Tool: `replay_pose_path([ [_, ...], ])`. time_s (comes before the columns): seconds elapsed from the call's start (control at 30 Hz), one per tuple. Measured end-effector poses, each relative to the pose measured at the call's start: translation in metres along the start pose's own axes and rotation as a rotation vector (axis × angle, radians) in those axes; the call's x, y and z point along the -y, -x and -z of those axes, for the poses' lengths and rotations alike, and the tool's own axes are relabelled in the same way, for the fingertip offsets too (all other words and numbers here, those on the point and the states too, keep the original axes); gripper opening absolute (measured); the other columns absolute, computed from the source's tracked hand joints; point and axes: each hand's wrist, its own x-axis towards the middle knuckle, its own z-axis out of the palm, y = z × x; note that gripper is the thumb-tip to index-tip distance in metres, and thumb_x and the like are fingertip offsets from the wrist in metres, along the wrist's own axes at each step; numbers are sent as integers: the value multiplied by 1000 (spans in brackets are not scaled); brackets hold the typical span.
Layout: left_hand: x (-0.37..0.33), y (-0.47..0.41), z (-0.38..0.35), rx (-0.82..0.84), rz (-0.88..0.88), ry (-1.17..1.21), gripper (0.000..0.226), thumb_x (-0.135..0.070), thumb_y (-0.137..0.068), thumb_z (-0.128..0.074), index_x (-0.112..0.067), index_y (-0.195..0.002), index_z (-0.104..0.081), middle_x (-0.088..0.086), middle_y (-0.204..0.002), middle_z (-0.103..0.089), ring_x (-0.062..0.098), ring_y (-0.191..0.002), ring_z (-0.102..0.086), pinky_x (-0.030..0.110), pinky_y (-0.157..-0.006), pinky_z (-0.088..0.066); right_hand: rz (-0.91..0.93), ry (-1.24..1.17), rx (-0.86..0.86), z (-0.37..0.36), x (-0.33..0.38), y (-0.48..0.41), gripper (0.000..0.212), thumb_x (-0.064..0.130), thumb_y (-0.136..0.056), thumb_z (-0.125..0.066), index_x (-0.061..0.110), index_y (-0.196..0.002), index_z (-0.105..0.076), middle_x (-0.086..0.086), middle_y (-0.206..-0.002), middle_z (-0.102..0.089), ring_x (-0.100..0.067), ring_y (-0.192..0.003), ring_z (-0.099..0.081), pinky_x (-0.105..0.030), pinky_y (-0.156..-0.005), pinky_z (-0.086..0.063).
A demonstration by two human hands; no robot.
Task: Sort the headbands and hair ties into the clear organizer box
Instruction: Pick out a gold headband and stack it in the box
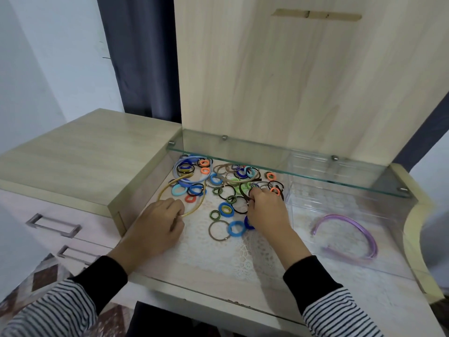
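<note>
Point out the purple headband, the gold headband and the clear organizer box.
purple headband (352,221): head view, top of its arc.
gold headband (170,183): head view, its left curve.
clear organizer box (388,215): head view, bare floor inside.

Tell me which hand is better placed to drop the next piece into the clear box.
Right. The right hand pinches a dark band right beside the clear box. The left hand holds the gold headband farther away, with the right arm in between.
</note>
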Motion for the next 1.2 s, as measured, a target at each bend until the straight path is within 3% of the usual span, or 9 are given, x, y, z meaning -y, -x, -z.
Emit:
replay_pose_path([
  [0.17,-14,-10,9,-75,-55,51,12,-23,-92,-38,-20,-93,-50,-7,-71,-49,19,-62,-48,32,-60,-39,61,-50,-44,17,-2,-4,18,7,-88,-48,10,-104,-57,-8,-97,-62,-27,-94,-52,-34,-76,-41],
  [0.27,-26,-21,18,-104,11,192,10,-24,-90,-41,-23,-94,-51,-11,-73,-53,13,-66,-50,29,-60,-38,99,-97,-86,28,-3,-3,18,5,-90,-46,7,-103,-58,-10,-95,-59,-29,-92,-49,-34,-74,-37],
  [0.43,-42,-38,36,-54,69,263,12,-32,-90,-40,-31,-95,-51,-5,-69,-58,16,-64,-54,42,-57,-46,116,-210,-138,39,-10,-6,14,3,-88,-49,6,-96,-61,-11,-88,-62,-31,-89,-49,-40,-75,-43],
  [0.6,-58,-62,48,-56,173,360,10,-18,-97,-50,-24,-100,-58,-6,-76,-61,18,-69,-59,36,-63,-47,129,-322,-166,54,-17,-8,13,1,-88,-50,7,-89,-61,-6,-79,-60,-27,-77,-51,-36,-73,-40],
  [0.73,-70,-80,50,-4,289,502,15,-19,-97,-50,-28,-102,-61,-9,-77,-56,0,-55,-52,21,-54,-39,122,-350,-169,73,-24,-6,13,0,-90,-49,7,-88,-61,2,-75,-54,-18,-73,-46,-28,-71,-30],
  [0.87,-81,-95,50,-13,363,632,20,-19,-94,-52,-31,-102,-65,-7,-78,-65,3,-49,-50,30,-52,-45,84,-394,-183,86,-36,-6,13,5,-91,-50,11,-91,-62,-1,-76,-58,-19,-71,-48,-23,-62,-27],
  [1.0,-100,-106,57,-26,360,708,22,-10,-93,-52,-30,-95,-62,-4,-80,-70,9,-67,-64,30,-68,-52,36,-443,-182,101,-45,-4,14,8,-94,-50,10,-97,-63,7,-70,-52,-9,-67,-46,-12,-56,-31],
  [1.1,-112,-114,62,23,364,778,25,-7,-96,-50,-26,-90,-64,-3,-85,-70,0,-56,-63,18,-58,-50,4,-470,-175,111,-54,-1,15,10,-95,-49,13,-98,-63,5,-71,-55,-12,-69,-48,-10,-57,-33],
  [1.2,-125,-121,66,84,397,916,26,-6,-98,-48,-25,-93,-66,-2,-93,-72,1,-57,-64,22,-59,-56,-19,-479,-190,121,-60,2,15,11,-95,-49,14,-96,-63,0,-74,-56,-11,-67,-46,-10,-57,-33],
])
